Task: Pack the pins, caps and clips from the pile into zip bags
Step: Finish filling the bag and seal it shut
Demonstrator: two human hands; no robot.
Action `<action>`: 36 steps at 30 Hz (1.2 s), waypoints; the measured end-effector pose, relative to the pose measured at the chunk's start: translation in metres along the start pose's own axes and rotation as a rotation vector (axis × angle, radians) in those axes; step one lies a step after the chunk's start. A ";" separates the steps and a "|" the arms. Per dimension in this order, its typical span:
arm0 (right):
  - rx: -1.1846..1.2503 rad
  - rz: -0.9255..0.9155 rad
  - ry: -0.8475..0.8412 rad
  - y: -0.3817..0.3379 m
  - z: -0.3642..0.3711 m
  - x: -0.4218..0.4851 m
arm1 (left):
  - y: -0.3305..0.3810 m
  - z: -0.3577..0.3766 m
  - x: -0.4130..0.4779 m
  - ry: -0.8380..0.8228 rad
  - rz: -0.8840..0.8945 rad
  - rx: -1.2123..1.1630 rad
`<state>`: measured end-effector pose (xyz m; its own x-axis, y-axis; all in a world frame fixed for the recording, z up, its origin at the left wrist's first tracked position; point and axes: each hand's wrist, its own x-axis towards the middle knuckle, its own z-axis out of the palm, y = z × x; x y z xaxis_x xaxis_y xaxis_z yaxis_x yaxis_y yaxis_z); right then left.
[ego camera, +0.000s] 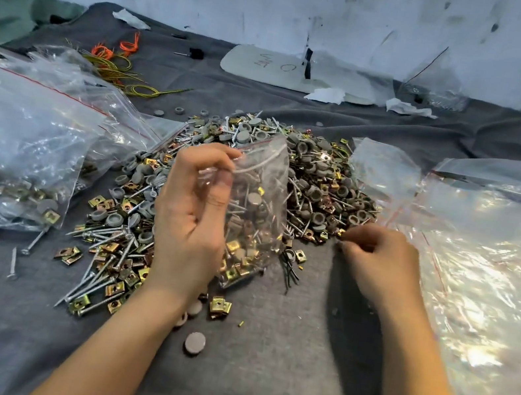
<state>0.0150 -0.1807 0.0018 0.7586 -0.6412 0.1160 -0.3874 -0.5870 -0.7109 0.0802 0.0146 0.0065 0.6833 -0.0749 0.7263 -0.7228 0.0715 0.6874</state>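
left hand (191, 216) holds zip bag (255, 210); right hand (377, 256) pinches at pile (320, 187)

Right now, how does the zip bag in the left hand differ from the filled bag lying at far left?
The held bag stands upright, gripped by the left hand; the far-left bag lies slumped on the grey cloth. The held bag looks smaller than the far-left bag. The far-left bag shows a red zip line; the held bag's looks pale. Both are clear plastic holding pins, grey caps and gold clips.
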 end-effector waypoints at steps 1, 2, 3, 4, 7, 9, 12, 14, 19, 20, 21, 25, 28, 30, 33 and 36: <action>-0.050 0.013 -0.013 0.002 0.002 0.001 | 0.000 0.000 0.000 0.007 -0.009 -0.006; -0.077 0.021 -0.020 0.002 0.003 0.001 | 0.000 0.000 0.001 0.012 -0.014 -0.013; -0.093 0.027 -0.022 0.002 0.004 0.001 | 0.000 0.000 0.001 0.015 -0.015 -0.018; -0.110 0.028 -0.022 0.002 0.005 0.001 | 0.000 0.000 0.001 0.017 -0.018 -0.021; -0.134 0.018 -0.001 0.002 0.007 0.003 | 0.000 0.000 0.001 0.017 -0.021 -0.021; -0.132 0.003 0.002 0.002 0.009 0.003 | -0.001 0.000 0.001 0.011 -0.015 -0.024; -0.143 -0.024 0.011 0.000 0.010 0.004 | 0.001 0.000 0.001 -0.005 0.007 -0.020; -0.108 -0.052 0.035 -0.002 0.011 0.003 | 0.003 0.002 -0.001 -0.042 0.019 -0.028; 0.484 -0.314 0.281 -0.029 -0.012 -0.010 | 0.007 0.009 -0.009 -0.179 0.139 -0.004; 0.601 -0.423 0.296 -0.038 -0.020 -0.016 | 0.007 0.011 -0.010 -0.201 0.163 0.002; 0.650 -0.540 0.288 -0.047 -0.028 -0.023 | 0.008 0.012 -0.012 -0.219 0.187 0.008; 0.486 -0.815 0.177 -0.070 -0.038 -0.040 | 0.010 0.013 -0.015 -0.234 0.245 0.016; 0.363 -0.804 0.169 -0.068 -0.036 -0.040 | 0.010 0.013 -0.015 -0.225 0.232 0.007; 0.458 -0.734 0.161 -0.065 -0.037 -0.039 | 0.010 0.012 -0.015 -0.215 0.219 0.000; 0.634 -0.561 0.261 -0.054 -0.036 -0.030 | 0.009 0.012 -0.014 -0.178 0.187 -0.006; 0.543 -0.294 0.273 -0.028 -0.031 -0.012 | 0.006 0.010 -0.012 -0.136 0.162 -0.021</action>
<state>0.0007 -0.1715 0.0420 0.6049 -0.6366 0.4783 0.1870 -0.4704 -0.8624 0.0663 0.0063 0.0019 0.5366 -0.1946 0.8211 -0.8190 0.1141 0.5623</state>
